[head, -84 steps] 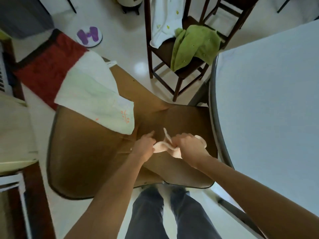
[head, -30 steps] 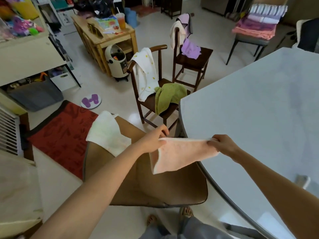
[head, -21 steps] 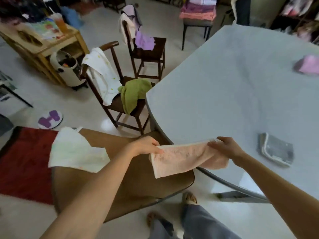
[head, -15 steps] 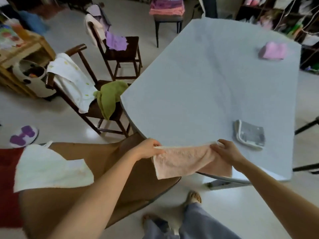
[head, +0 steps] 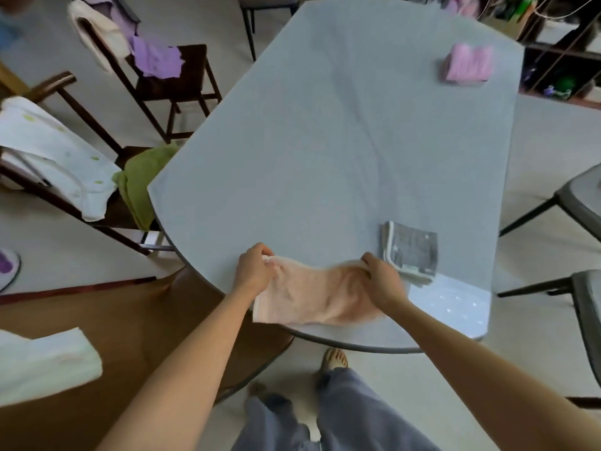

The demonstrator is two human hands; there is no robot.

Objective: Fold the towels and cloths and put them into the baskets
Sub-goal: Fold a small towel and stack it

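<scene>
peach towel lies long axis crosswise between left hand and right hand, each pinching a far corner, slack trailing toward the body.

Fingertips of both the left hand and right hand are buried in the peach cloth, blurred where it bunches. Lower left, a pale folded cloth smears and runs off frame. The upper-right shelf clutter is too dark to identify.
</scene>
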